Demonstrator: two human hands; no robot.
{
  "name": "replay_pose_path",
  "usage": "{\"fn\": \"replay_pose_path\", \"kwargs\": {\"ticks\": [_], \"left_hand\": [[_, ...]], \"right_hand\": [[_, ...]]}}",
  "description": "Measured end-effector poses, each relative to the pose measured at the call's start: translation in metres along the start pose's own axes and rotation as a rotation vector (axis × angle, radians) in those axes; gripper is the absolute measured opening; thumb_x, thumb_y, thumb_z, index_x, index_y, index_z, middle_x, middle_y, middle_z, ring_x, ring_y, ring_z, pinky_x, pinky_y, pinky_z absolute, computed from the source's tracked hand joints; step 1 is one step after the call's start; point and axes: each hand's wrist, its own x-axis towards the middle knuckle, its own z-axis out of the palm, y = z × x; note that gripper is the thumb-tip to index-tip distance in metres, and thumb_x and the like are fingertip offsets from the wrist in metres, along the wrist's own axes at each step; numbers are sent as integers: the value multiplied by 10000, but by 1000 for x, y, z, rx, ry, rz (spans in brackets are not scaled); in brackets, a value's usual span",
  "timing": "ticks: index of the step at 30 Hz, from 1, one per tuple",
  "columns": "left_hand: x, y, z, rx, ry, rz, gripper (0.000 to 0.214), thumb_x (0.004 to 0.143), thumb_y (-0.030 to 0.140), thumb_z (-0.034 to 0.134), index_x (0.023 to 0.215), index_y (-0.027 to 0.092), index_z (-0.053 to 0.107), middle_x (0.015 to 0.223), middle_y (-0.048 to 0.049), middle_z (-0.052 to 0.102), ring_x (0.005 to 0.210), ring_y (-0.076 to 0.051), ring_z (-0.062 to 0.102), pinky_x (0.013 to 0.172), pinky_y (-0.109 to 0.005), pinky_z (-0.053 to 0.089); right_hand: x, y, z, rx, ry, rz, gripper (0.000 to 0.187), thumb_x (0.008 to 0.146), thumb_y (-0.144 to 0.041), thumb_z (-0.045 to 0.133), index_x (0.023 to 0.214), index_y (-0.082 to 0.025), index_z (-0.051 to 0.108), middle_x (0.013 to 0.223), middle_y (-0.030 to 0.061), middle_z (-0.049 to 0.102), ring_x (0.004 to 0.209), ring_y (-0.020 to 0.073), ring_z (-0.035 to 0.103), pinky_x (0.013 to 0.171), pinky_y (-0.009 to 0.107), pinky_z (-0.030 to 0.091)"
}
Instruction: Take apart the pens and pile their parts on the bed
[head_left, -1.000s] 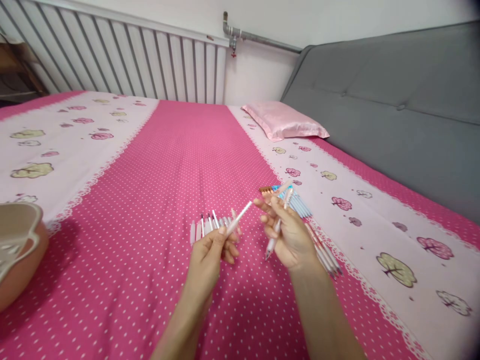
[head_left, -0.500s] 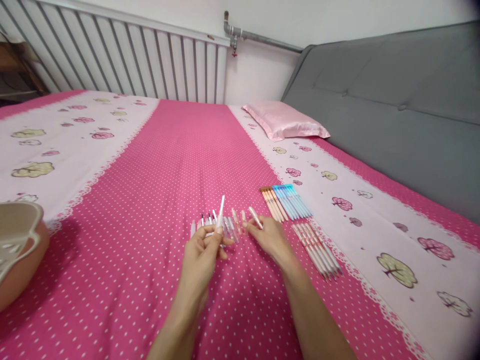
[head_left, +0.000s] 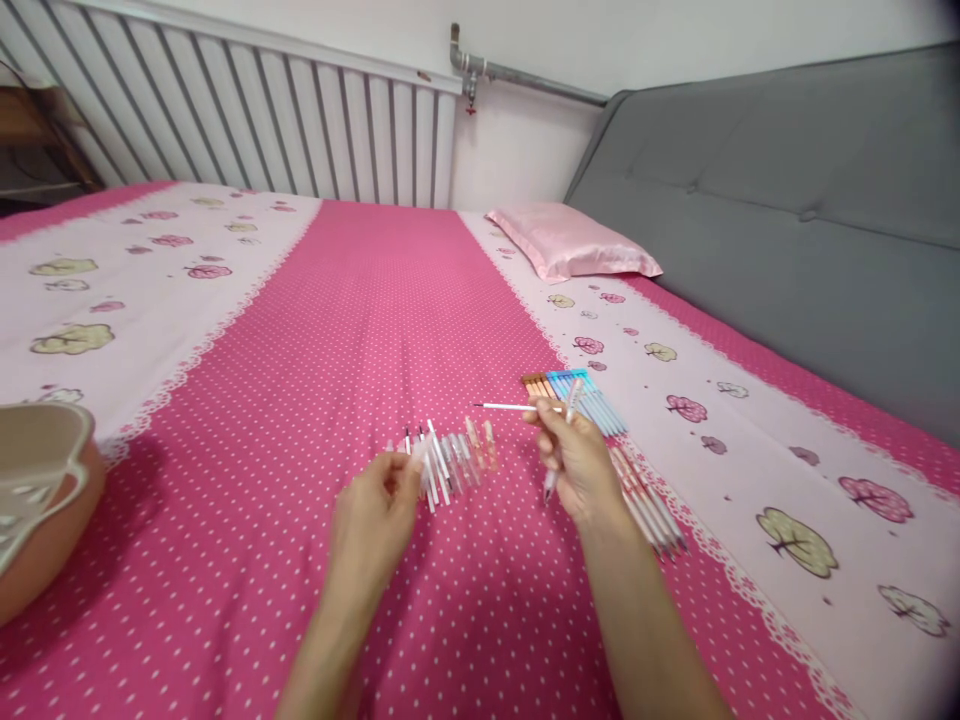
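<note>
Between the fingers of my right hand (head_left: 576,455) are a thin white pen refill (head_left: 506,406), its dark tip pointing left, and a clear pinkish pen (head_left: 574,392) standing steeply. My left hand (head_left: 379,515) is closed at the left end of a row of loose pen parts, pinching a whitish translucent pen part (head_left: 421,450) that is blurred. Beside those fingers lie several white refills (head_left: 437,460) and clear pen barrels (head_left: 465,455). A few pinkish pen parts (head_left: 490,440) lie at the right end of the row.
Blue pens (head_left: 600,405) and orange pens with brown ends (head_left: 536,384) lie beyond my right hand. Pinkish-white pens (head_left: 649,505) lie right of my wrist. A peach basin (head_left: 82,490) stands at left. A pink pillow (head_left: 574,242) rests by the grey headboard (head_left: 772,170).
The white refill has passed from my left hand to my right, which has moved right and still holds the pen. My left hand has moved left and down onto the loose parts.
</note>
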Motion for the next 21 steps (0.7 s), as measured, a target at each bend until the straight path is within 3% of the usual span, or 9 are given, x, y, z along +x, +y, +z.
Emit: {"fn": "replay_pose_path", "kwargs": {"ticks": [4, 9, 15, 21], "left_hand": [[10, -15, -9, 365, 203, -144, 436, 806, 525, 358, 914, 178, 599, 831, -125, 653, 709, -298, 591, 522, -316, 355], [17, -28, -2, 467, 179, -237, 502, 813, 524, 319, 1009, 152, 593, 771, -166, 661, 715, -347, 604, 525, -346, 361], [17, -26, 3, 393, 48, -79, 410, 819, 438, 360, 1008, 165, 602, 774, -135, 662, 731, -294, 609, 555, -304, 364], [21, -32, 13, 399, 32, 149, 337, 843, 251, 294, 903, 132, 604, 795, -131, 623, 737, -240, 579, 642, -296, 387]], "right_hand": [[-2, 16, 6, -226, -146, 27, 258, 646, -327, 685, 823, -147, 630, 678, 9, 630, 433, 47, 449, 357, 157, 283], [-5, 36, 14, -538, -247, 2, 201, 714, -293, 599, 842, -146, 645, 498, -30, 569, 477, 118, 565, 522, 234, 424], [-10, 18, 5, -849, -340, 46, 228, 758, -364, 556, 800, -162, 651, 522, 3, 626, 533, 164, 637, 592, 267, 436], [-13, 5, 6, -682, -303, 48, 168, 772, -287, 556, 863, -163, 624, 765, 26, 664, 528, 108, 608, 593, 255, 454]]}}
